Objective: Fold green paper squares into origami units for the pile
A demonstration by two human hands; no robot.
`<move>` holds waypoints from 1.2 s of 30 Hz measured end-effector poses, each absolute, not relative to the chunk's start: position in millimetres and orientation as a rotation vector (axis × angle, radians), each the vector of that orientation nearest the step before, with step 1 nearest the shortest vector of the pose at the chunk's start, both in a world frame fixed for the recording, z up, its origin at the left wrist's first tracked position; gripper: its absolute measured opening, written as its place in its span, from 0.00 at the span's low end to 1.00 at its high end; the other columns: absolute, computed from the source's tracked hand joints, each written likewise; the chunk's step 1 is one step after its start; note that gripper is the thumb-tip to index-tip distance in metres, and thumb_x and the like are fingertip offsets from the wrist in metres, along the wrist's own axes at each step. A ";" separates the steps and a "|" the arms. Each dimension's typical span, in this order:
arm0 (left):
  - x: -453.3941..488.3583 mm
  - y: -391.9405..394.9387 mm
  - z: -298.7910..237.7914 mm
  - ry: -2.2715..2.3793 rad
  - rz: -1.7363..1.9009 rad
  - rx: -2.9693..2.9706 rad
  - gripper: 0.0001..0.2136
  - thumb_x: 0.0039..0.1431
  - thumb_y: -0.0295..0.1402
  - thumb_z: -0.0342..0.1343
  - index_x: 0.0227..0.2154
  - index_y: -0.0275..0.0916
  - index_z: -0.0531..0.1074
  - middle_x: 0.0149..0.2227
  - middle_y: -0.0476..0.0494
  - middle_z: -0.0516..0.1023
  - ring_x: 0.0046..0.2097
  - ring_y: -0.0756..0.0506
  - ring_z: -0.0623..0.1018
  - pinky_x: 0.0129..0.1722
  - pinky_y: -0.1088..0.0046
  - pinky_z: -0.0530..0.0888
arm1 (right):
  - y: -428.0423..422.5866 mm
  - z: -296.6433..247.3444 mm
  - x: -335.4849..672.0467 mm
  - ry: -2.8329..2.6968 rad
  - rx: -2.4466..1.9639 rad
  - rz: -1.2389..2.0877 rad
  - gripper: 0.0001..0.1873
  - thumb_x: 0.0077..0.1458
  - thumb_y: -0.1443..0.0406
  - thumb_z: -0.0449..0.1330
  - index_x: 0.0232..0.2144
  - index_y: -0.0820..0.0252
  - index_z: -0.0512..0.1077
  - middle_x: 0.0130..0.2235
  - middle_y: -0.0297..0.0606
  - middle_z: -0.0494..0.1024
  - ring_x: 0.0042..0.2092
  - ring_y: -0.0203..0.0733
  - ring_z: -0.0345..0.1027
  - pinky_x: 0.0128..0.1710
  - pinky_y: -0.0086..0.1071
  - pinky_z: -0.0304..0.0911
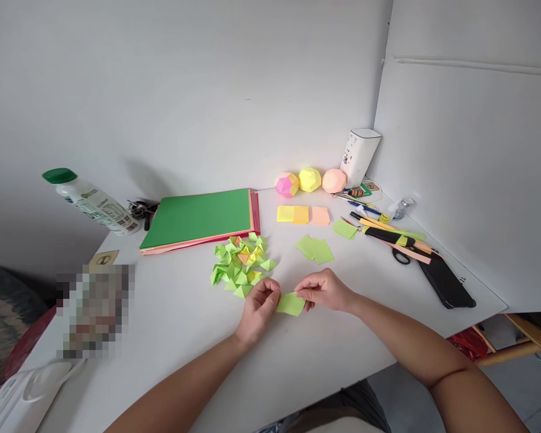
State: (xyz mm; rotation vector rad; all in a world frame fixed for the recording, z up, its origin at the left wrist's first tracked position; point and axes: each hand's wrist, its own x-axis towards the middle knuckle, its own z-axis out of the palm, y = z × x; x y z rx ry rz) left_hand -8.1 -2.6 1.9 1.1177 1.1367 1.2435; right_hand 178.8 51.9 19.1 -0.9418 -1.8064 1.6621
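A light green paper square [291,304] is stretched between my two hands, just above the white table. My left hand [260,307] pinches its left edge between thumb and fingers. At the opposite edge, my right hand [322,290] grips the same sheet, with some fingertips hidden behind the paper. Close beyond my left hand lies a heap of small folded paper pieces [234,264], mostly light green with a few yellow and orange ones. Several flat light green squares [315,249] lie overlapping beyond my right hand, and another green square [344,228] rests farther right.
Yellow squares [293,214] and a peach square [321,216] lie farther back. Three faceted paper balls [309,180] sit by the wall. Coloured sheets [198,219] are stacked at left, near a white bottle [97,204]. Scissors [401,256], a cutter [388,236] and a black phone [446,282] lie right.
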 end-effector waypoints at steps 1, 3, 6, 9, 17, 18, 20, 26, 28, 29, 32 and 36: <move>-8.0 -2.4 2.4 1.110 1.210 1.142 0.09 0.53 0.39 0.53 0.28 0.38 0.64 0.27 0.49 0.64 0.29 0.50 0.65 0.27 0.76 0.65 | 51.3 18.7 178.3 -1.809 -0.943 1.668 0.15 0.48 0.57 0.61 0.30 0.66 0.75 0.26 0.37 0.76 0.23 0.36 0.72 0.22 0.26 0.68; -7.0 -2.4 1.4 1.051 1.131 1.210 0.09 0.54 0.39 0.53 0.29 0.38 0.66 0.29 0.47 0.67 0.31 0.49 0.67 0.30 0.75 0.66 | 49.5 17.7 176.8 -1.821 -0.938 1.677 0.15 0.48 0.57 0.61 0.30 0.65 0.75 0.26 0.37 0.76 0.24 0.36 0.72 0.23 0.27 0.69; -5.1 -3.0 -3.7 1.037 1.089 1.307 0.09 0.55 0.38 0.52 0.27 0.37 0.66 0.27 0.48 0.67 0.29 0.50 0.68 0.30 0.74 0.67 | 46.0 15.6 173.3 -1.869 -0.917 1.619 0.14 0.50 0.58 0.59 0.30 0.65 0.75 0.27 0.38 0.76 0.25 0.36 0.72 0.26 0.28 0.69; -4.1 -3.9 -8.3 1.068 1.133 1.397 0.07 0.55 0.35 0.52 0.26 0.37 0.67 0.27 0.48 0.68 0.29 0.50 0.68 0.31 0.74 0.67 | 41.6 13.3 169.0 -1.953 -0.910 1.450 0.10 0.50 0.62 0.57 0.28 0.64 0.74 0.26 0.37 0.75 0.25 0.35 0.70 0.25 0.26 0.67; -5.3 -6.2 -7.8 1.139 1.197 1.467 0.05 0.54 0.31 0.52 0.25 0.38 0.66 0.26 0.48 0.66 0.29 0.49 0.67 0.31 0.74 0.66 | 42.0 16.4 169.9 -2.051 -0.901 1.216 0.03 0.44 0.70 0.55 0.21 0.61 0.68 0.21 0.32 0.70 0.23 0.31 0.61 0.23 0.24 0.60; -6.2 -5.7 -7.9 1.162 1.217 1.431 0.05 0.54 0.32 0.52 0.25 0.38 0.65 0.26 0.48 0.66 0.29 0.49 0.66 0.30 0.74 0.66 | 44.9 18.9 171.9 -2.041 -0.912 1.240 0.03 0.44 0.70 0.55 0.21 0.61 0.67 0.21 0.32 0.70 0.23 0.32 0.62 0.24 0.25 0.60; -8.1 -4.0 -8.2 1.197 1.257 1.325 0.06 0.53 0.34 0.52 0.25 0.38 0.65 0.26 0.48 0.65 0.29 0.50 0.65 0.29 0.75 0.65 | 51.1 24.8 176.1 -1.989 -0.965 1.282 0.04 0.44 0.70 0.55 0.20 0.61 0.66 0.20 0.32 0.70 0.22 0.33 0.63 0.22 0.25 0.60; -9.0 -0.2 -7.6 1.192 1.280 1.088 0.10 0.52 0.39 0.55 0.25 0.38 0.65 0.25 0.51 0.63 0.26 0.51 0.63 0.25 0.77 0.63 | 56.3 28.6 180.1 -1.763 -0.968 1.486 0.06 0.50 0.64 0.57 0.27 0.62 0.67 0.25 0.35 0.72 0.25 0.35 0.68 0.27 0.29 0.66; -8.2 -0.3 -6.4 1.167 1.276 1.079 0.10 0.51 0.40 0.55 0.25 0.38 0.65 0.24 0.51 0.63 0.26 0.52 0.63 0.26 0.77 0.63 | 53.3 23.9 178.1 -1.744 -0.945 1.560 0.10 0.51 0.61 0.57 0.33 0.62 0.67 0.26 0.35 0.72 0.25 0.34 0.68 0.27 0.29 0.66; -7.9 -0.3 -5.9 1.156 1.273 1.082 0.10 0.51 0.40 0.56 0.25 0.38 0.65 0.24 0.51 0.63 0.26 0.51 0.63 0.26 0.77 0.63 | 51.6 21.7 177.0 -1.748 -0.935 1.593 0.12 0.52 0.60 0.57 0.34 0.63 0.68 0.26 0.35 0.72 0.25 0.34 0.68 0.27 0.29 0.66; -8.3 -0.3 -5.1 1.119 1.237 1.138 0.10 0.52 0.39 0.55 0.25 0.38 0.66 0.25 0.50 0.65 0.27 0.51 0.65 0.28 0.76 0.65 | 47.3 18.5 173.9 -1.790 -0.920 1.612 0.13 0.52 0.58 0.57 0.32 0.64 0.70 0.25 0.35 0.72 0.25 0.34 0.68 0.26 0.28 0.65; -9.1 -0.2 -5.0 1.064 1.161 1.258 0.07 0.54 0.36 0.54 0.27 0.38 0.68 0.28 0.48 0.68 0.31 0.49 0.67 0.32 0.74 0.66 | 44.0 22.6 172.1 -1.878 -0.914 1.510 0.10 0.52 0.61 0.57 0.27 0.64 0.70 0.23 0.34 0.72 0.24 0.33 0.66 0.25 0.27 0.63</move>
